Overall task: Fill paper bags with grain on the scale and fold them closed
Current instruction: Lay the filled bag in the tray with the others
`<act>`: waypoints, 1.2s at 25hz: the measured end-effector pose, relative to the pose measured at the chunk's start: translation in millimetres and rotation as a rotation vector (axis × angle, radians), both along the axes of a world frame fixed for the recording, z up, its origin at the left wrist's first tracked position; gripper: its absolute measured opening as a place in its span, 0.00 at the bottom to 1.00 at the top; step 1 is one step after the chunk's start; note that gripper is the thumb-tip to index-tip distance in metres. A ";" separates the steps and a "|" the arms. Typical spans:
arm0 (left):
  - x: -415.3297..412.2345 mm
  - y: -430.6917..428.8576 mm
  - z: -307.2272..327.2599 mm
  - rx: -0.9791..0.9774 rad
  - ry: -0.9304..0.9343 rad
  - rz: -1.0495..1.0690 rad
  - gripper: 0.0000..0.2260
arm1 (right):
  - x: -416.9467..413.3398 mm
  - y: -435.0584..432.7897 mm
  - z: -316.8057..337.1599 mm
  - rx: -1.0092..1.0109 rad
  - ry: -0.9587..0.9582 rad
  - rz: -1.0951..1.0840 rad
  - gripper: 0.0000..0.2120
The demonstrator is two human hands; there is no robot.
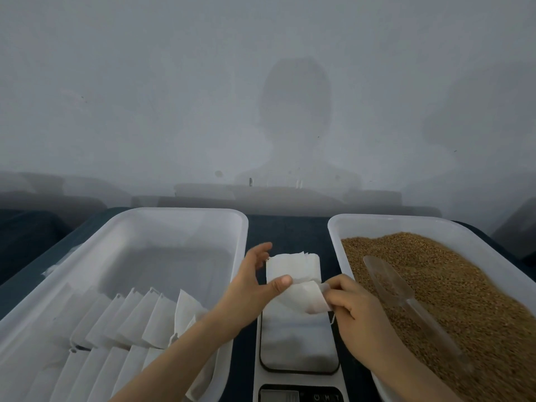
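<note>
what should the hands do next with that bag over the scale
Probably spread the paper bag open and set it on the scale. The left hand and right hand both hold it above the platform, it looks flat and unfilled, and the scoop lies unheld in the grain.

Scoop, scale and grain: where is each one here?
scoop (403, 295): head view, on its clear bowl near the handle.
scale (298, 343): head view, on its bare platform.
grain (470, 300): head view, on the heap's middle.
</note>
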State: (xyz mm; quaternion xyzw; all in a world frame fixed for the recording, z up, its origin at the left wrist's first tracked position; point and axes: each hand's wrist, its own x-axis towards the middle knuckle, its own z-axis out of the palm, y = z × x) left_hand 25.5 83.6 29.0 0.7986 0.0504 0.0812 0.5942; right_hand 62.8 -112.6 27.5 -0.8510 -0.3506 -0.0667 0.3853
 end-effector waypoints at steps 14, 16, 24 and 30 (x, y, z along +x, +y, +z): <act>-0.4 -2.0 0.5 -0.073 -0.078 0.062 0.09 | 2.6 -5.9 16.0 0.160 0.498 -0.089 0.06; -2.0 -0.3 0.8 0.012 -0.112 0.044 0.10 | 3.3 -9.7 18.6 0.141 0.578 -0.084 0.09; -2.9 0.8 -2.8 0.137 -0.208 -0.070 0.11 | -0.8 -6.4 20.1 -0.002 0.585 -0.005 0.05; -6.3 -2.3 -0.6 0.761 -0.655 0.106 0.30 | 3.8 -8.6 16.3 -0.046 0.561 -0.066 0.07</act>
